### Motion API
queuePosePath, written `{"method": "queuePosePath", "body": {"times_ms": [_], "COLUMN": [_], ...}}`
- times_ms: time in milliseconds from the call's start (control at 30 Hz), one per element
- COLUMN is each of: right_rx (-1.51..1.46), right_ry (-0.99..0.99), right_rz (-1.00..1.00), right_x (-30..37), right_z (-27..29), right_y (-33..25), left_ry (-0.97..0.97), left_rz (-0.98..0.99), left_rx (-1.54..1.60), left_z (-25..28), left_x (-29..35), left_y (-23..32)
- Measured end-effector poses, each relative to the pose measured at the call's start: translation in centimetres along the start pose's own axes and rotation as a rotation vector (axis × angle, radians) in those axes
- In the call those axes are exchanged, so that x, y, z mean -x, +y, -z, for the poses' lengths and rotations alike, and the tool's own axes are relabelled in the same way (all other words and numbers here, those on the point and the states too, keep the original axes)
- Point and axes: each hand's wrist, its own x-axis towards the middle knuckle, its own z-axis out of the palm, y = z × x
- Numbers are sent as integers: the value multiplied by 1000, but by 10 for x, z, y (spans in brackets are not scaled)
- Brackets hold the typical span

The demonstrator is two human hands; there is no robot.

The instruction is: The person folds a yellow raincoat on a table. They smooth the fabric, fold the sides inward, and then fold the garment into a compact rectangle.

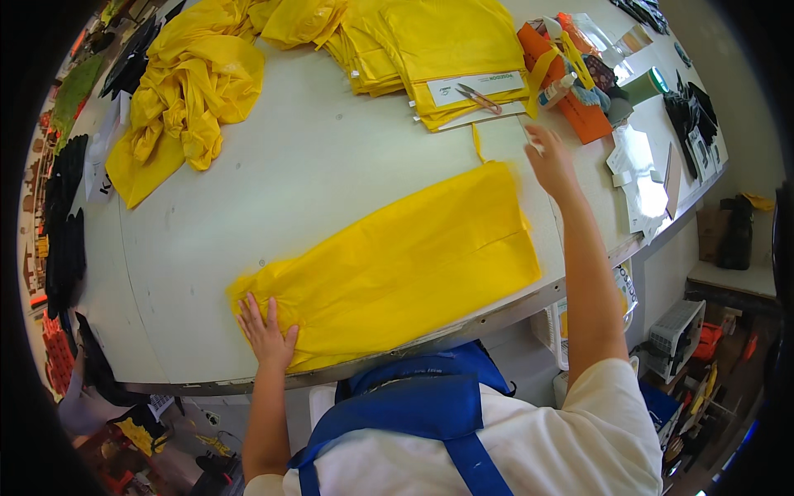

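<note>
A long folded piece of shiny yellow fabric [397, 256], perhaps a garment, lies along the near edge of the worktable. My left hand [267, 335] presses flat on its left end with the fingers spread. From its far right corner a narrow yellow strap [478, 142] sticks out. Beyond that corner my right hand [550, 161] is raised over the table, its fingers bent and blurred; whether anything is in them I cannot make out. Scissors with reddish handles [480, 99] rest on a white card strip [475, 87] atop a stack of folded yellow pieces [455, 41].
A crumpled yellow heap [194, 91] sits at the far left. An orange box [583, 114] of tools and a small white bottle [557, 89] stands past my right hand. Glossy white sheets [641, 178] and black gloves [691, 107] lie further right, with black items [66, 190] along the left edge.
</note>
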Motion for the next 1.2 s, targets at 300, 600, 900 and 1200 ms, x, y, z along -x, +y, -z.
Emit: {"method": "queuePosePath", "body": {"times_ms": [300,600,900,1200], "right_rx": [337,-490,-606,-664], "right_ry": [-11,114,67,18], "right_rz": [110,-301,-502,-530], "right_x": [-93,95,197,185], "right_z": [-78,-1,-12,-7], "right_y": [18,22,20,12], "left_ry": [42,-152,-170,-314], "left_rz": [-90,-733,-732,-664], "left_rx": [214,489,456,595], "left_z": [66,40,29,40], "left_x": [-76,-219,-217,-231], "left_y": [83,329,351,335]}}
